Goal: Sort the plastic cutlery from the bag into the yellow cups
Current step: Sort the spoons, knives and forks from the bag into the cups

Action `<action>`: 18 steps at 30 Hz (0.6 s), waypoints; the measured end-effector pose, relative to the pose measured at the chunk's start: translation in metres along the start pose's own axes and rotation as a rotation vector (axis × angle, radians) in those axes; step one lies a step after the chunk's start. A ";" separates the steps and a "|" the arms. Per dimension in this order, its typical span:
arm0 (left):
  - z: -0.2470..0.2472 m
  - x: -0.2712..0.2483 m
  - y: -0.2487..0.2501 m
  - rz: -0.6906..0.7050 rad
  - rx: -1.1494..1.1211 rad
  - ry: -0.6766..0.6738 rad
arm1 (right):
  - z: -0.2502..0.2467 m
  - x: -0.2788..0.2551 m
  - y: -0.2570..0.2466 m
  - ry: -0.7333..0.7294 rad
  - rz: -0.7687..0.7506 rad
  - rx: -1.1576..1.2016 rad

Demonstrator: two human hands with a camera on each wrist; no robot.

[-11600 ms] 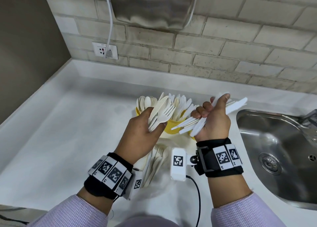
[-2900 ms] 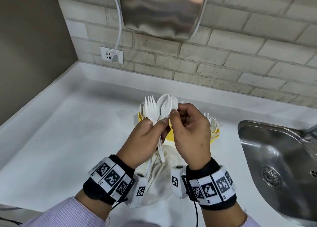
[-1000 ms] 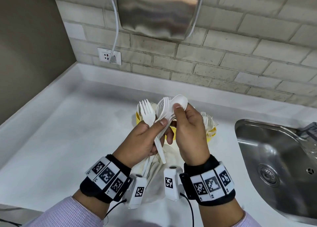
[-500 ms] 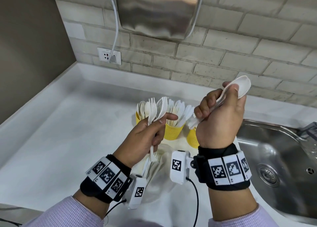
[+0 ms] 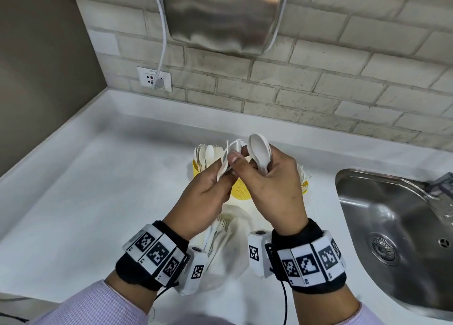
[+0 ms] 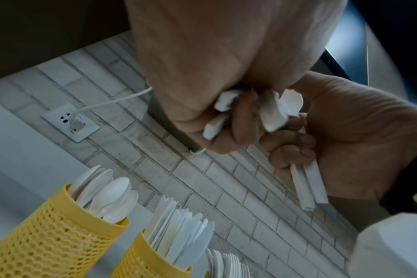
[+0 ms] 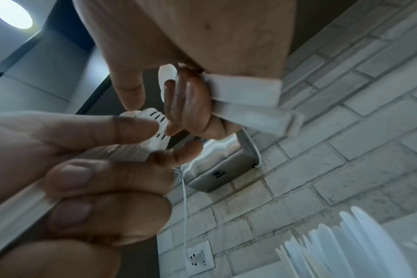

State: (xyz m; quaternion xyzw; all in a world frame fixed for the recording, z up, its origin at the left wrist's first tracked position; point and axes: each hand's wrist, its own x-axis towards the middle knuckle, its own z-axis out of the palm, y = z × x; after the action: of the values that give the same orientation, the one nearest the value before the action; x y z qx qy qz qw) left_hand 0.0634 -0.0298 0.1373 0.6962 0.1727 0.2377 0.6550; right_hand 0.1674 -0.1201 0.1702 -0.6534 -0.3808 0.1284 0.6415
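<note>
My left hand (image 5: 215,177) grips a few white plastic forks (image 5: 226,156), tines up; its fingers curl round their handles (image 6: 215,122). My right hand (image 5: 263,175) grips white spoons (image 5: 258,150), bowls up, their handles (image 7: 246,94) sticking out under the fist. The two hands touch at the fingertips above three yellow mesh cups: one with spoons (image 6: 52,237), one with knives (image 6: 152,261), and one with forks (image 5: 304,183) mostly hidden behind my right hand. The clear bag (image 5: 230,248) lies on the counter under my wrists with some cutlery inside.
A steel sink (image 5: 392,226) is sunk into the white counter (image 5: 98,202) at the right. A brick wall behind carries a metal hand dryer (image 5: 220,15), its cable and a socket (image 5: 153,78). A dark wall closes the left side.
My right hand, half a second ago raised to the right with the spoons, has come back left and down to meet the left hand. The left hand still holds the forks.
</note>
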 end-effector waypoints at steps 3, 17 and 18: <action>0.002 0.001 0.000 -0.039 -0.060 -0.009 | -0.001 0.002 0.000 -0.008 -0.022 -0.040; -0.004 0.003 -0.004 -0.030 -0.070 -0.118 | -0.004 0.010 0.007 0.023 -0.037 -0.102; -0.005 0.003 -0.006 -0.044 -0.088 -0.120 | -0.005 0.010 0.005 0.010 -0.016 -0.085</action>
State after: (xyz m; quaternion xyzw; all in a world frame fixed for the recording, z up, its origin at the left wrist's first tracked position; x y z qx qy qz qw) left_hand 0.0634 -0.0239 0.1321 0.6756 0.1377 0.1884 0.6993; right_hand 0.1792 -0.1165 0.1690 -0.6776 -0.3878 0.1035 0.6162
